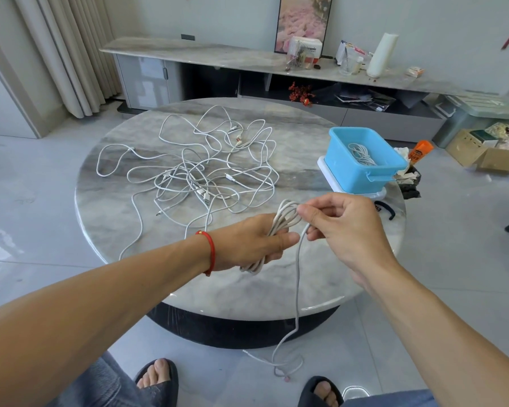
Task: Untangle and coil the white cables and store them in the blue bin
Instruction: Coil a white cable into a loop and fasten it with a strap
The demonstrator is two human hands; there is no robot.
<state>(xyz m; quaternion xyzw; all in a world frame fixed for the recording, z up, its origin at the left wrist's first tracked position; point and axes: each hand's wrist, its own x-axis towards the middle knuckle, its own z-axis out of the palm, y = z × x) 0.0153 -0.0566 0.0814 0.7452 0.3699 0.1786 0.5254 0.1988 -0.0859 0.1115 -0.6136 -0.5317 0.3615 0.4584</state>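
Note:
My left hand (256,242) grips a partly wound coil of white cable (285,218) above the near part of the round marble table (276,283). My right hand (341,227) pinches the same cable just right of the coil. The loose tail (297,304) hangs down from it to the floor and ends in a small heap between my feet. A tangle of several white cables (200,171) lies spread over the table's middle and left. The blue bin (365,160) stands at the table's right edge with one coiled white cable (362,154) inside.
The bin sits on a white base (325,168). A dark band (390,211) lies near the table's right rim. A long marble console (218,54) with clutter runs along the back wall. Cardboard boxes (482,151) and an orange bottle (420,149) stand on the floor at the right.

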